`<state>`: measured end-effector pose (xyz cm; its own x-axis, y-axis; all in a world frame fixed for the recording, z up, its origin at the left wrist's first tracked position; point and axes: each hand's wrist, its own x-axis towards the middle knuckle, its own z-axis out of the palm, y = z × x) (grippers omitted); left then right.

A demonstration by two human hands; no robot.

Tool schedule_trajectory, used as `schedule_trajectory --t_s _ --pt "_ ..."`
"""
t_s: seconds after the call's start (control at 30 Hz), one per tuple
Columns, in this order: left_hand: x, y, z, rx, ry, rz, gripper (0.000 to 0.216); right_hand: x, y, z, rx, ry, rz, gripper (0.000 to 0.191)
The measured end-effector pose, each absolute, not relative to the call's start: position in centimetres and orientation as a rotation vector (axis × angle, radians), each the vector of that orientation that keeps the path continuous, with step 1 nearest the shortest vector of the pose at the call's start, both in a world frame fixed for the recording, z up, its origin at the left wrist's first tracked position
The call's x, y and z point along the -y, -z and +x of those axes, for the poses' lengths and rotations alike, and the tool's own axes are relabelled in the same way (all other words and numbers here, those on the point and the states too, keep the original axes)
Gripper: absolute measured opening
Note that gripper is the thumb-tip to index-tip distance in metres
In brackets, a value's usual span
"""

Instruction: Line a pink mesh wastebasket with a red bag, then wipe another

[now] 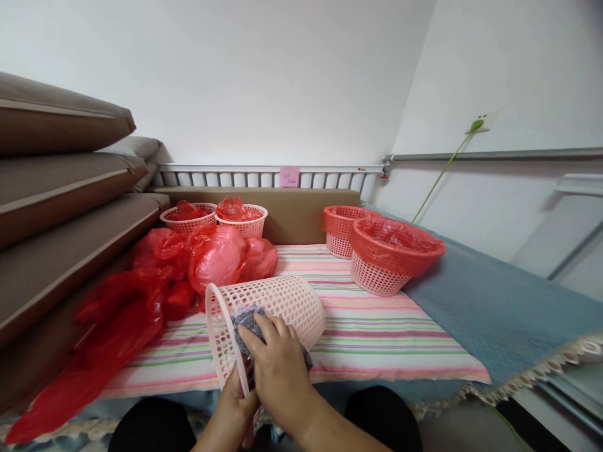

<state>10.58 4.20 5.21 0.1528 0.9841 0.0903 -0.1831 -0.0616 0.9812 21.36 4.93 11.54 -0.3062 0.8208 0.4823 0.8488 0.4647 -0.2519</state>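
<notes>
A pink plastic mesh basket (282, 307) lies on its side on the striped cloth (377, 333), its mouth turned toward me. My right hand (277, 367) presses a grey cloth (247, 320) against the basket's rim and inside, fingers closed over it. My left hand (235, 402) grips the lower rim of the same basket from below, partly hidden behind the right hand. Red plastic bags (207, 257) lie heaped just left of the basket.
Two pink baskets lined with red bags (393, 254) stand at the right on the striped cloth. Two more baskets (214, 220) holding red bags stand at the back left. Stacked brown cushions (56, 207) fill the left side. A blue blanket (494, 307) covers the right.
</notes>
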Motion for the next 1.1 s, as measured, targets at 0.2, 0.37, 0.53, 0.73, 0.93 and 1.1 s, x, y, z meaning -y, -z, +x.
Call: schedule_trajectory --t_s 0.2,0.37,0.53,0.73,0.93,1.1 --pt "-3.7 -7.2 11.1 -0.869 -1.177 1.123 0.066 -7.3 -10.5 24.0 2.097 0.161 -1.546 0.045" --pt "-3.0 -8.1 11.5 -0.932 -1.143 1.115 0.072 -10.6 -8.7 29.4 1.884 0.253 -1.901 0.049" --pt "-2.9 -8.1 11.7 -0.919 -1.136 1.075 0.072 -13.1 -7.6 33.4 1.668 0.219 -2.136 0.052" --pt "-3.0 -7.9 11.6 -0.916 -1.143 1.061 0.076 -13.1 -8.1 32.9 1.605 0.044 -2.124 0.051" --pt "-3.6 -7.0 12.0 -0.876 -1.226 1.022 0.077 -9.7 -10.1 27.3 1.891 0.109 -1.791 0.051" --pt "-3.3 -7.5 11.5 -0.916 -1.212 1.078 0.065 -5.9 -12.0 22.8 2.064 0.016 -1.49 0.049"
